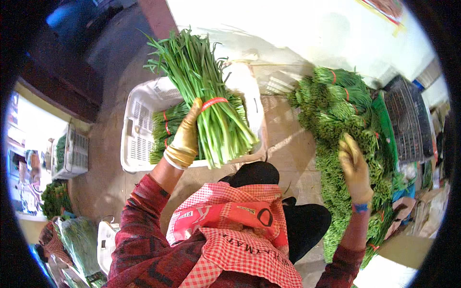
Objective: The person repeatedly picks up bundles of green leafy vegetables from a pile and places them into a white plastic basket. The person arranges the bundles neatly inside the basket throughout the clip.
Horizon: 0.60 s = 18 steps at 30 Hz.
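Observation:
My left hand (187, 133), in a yellowish work glove, grips a bundle of long flat-leaved green vegetables (210, 108) bound with a red band. It holds the bundle above a white plastic crate (140, 163), the leaves pointing away from me and the pale cut stems towards me. More red-banded green bundles (173, 122) lie inside the crate. Out to the right, my right hand (353, 169), also gloved, is over a long pile of green bundles (333, 201). Its fingers are close together; whether they touch the pile cannot be told.
A black plastic crate (408, 118) stands beyond the pile at the right. Another white crate (72, 154) holding greens stands at the far left. Wrapped greens (81, 241) lie at the lower left beside a white plastic container (104, 244). A pale wall (288, 28) rises in front.

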Tool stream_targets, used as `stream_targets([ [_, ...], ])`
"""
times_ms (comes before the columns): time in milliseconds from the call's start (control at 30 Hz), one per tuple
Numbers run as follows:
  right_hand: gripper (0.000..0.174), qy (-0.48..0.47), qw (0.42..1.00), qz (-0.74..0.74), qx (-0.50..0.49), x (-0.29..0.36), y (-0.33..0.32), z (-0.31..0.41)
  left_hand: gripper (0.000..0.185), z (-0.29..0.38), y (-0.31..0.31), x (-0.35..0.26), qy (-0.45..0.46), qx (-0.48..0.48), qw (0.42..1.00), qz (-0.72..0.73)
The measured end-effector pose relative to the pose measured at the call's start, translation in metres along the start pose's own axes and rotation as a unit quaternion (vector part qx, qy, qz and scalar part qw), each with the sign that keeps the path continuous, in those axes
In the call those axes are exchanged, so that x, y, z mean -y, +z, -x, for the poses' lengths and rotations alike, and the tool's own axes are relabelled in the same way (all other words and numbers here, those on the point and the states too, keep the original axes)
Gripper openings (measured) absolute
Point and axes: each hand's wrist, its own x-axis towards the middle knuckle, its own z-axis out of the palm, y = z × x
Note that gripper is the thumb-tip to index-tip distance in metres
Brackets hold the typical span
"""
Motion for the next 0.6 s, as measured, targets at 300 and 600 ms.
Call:
stream_targets([
  [300, 0.123, -0.227, 0.916, 0.243, 0.225, 0.132, 0.296, -0.146, 0.059, -0.001, -0.076, 0.006, 0.211, -0.093, 0.973, -0.017],
  [600, 0.112, -0.112, 0.948, 0.032, 0.297, 0.112, 0.384, -0.174, 0.070, 0.007, -0.124, -0.037, 0.197, -0.134, 0.971, -0.037],
])
